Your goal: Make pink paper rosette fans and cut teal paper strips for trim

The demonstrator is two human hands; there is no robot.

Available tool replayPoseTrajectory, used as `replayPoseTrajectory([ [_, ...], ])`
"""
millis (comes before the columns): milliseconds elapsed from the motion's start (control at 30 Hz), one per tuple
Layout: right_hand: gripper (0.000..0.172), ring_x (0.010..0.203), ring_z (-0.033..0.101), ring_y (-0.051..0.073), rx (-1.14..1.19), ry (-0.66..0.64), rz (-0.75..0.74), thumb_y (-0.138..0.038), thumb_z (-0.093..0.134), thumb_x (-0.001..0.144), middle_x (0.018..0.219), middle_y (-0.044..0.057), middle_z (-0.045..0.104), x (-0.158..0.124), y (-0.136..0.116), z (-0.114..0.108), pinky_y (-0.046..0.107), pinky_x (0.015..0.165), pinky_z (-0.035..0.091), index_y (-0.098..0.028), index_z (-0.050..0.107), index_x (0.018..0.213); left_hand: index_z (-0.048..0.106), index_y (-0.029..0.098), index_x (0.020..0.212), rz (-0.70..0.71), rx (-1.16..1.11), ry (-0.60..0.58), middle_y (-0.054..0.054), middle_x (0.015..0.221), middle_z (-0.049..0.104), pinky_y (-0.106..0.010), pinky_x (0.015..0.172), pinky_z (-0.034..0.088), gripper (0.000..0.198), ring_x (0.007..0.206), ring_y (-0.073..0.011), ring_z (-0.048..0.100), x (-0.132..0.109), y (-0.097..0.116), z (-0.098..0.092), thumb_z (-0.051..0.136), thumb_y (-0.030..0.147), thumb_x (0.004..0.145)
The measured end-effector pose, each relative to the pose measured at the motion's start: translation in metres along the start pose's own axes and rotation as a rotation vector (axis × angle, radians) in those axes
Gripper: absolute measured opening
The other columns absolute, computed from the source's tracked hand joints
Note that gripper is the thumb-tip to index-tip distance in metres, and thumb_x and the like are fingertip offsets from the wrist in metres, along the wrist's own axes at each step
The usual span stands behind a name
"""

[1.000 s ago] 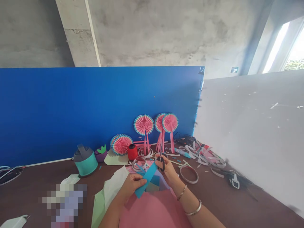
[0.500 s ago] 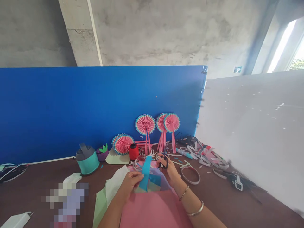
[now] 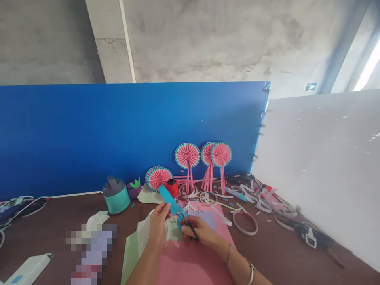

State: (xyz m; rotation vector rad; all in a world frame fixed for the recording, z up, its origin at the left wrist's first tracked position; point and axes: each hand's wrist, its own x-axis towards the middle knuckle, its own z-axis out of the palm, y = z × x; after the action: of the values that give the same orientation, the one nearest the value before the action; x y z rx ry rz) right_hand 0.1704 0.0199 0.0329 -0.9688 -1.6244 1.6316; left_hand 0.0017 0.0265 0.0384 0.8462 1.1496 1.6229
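1. Fingers [image 3: 160, 208] of the left hand [image 3: 158, 225] are pinched on a blue paper strip [image 3: 167, 195], thumb on the near side. It is held up a little below the middle of the frame, its free end slanting to the upper left.
2. Fingers of the right hand [image 3: 203, 231] are clamped around the black handles of a pair of scissors [image 3: 193, 233], just right of the strip. The blades reach up and left to the blue paper – whether they stand apart or together, I can't make out from here.
3. Half a second ago the strip stood nearly upright and the scissors were off to its right; now the strip has tipped left and the right hand has swung in, bringing the blades to the strip's lower part. To my eye that is a move from lining up to cutting, though I see no finished cut. More blue shows under the blades – same strip or another piece, I can't tell.
4. Both hands work over a pink sheet [image 3: 192, 263] at the bottom centre of the frame, a green sheet [image 3: 130, 254] by its left edge. Behind, a red spool [image 3: 171, 188] sits on the counter [image 3: 285, 263], pleated pink fans [image 3: 187, 156] against the blue panel [image 3: 118, 130].
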Motion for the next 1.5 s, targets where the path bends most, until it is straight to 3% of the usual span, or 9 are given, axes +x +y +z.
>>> replayPoseTrajectory([
  [267,0.032,0.054,0.059,0.016,0.032,0.013,-0.005,-0.05,0.075,0.066,0.06,0.001,0.068,0.002,0.004,0.002,0.025,0.049,0.034,-0.024,0.068,0.084,0.075,0.015,0.083,-0.019,-0.029,-0.037,-0.006,0.078,0.072,-0.031,0.074,0.051,0.042,0.071,-0.0176,0.063,-0.001,0.0,0.003,0.082,0.046,0.054],
  [800,0.024,0.048,0.053,0.015,0.015,0.063,0.014,-0.038,0.076,0.064,0.052,-0.002,0.062,0.0,-0.002,0.005,0.024,0.048,0.03,-0.023,0.068,0.081,0.075,0.016,0.079,-0.054,-0.052,-0.038,-0.005,0.074,0.072,-0.03,0.068,0.053,0.04,0.065,-0.017,0.063,-0.004,0.001,0.006,0.082,0.045,0.053],
  [1500,0.026,0.043,0.046,0.011,-0.016,0.071,-0.013,-0.042,0.075,0.066,0.05,-0.005,0.057,0.006,0.013,0.001,0.023,0.044,0.03,-0.021,0.067,0.08,0.075,0.015,0.081,-0.059,-0.057,-0.032,-0.006,0.077,0.073,-0.03,0.071,0.053,0.041,0.069,-0.0176,0.065,-0.003,-0.003,0.005,0.083,0.045,0.053],
])
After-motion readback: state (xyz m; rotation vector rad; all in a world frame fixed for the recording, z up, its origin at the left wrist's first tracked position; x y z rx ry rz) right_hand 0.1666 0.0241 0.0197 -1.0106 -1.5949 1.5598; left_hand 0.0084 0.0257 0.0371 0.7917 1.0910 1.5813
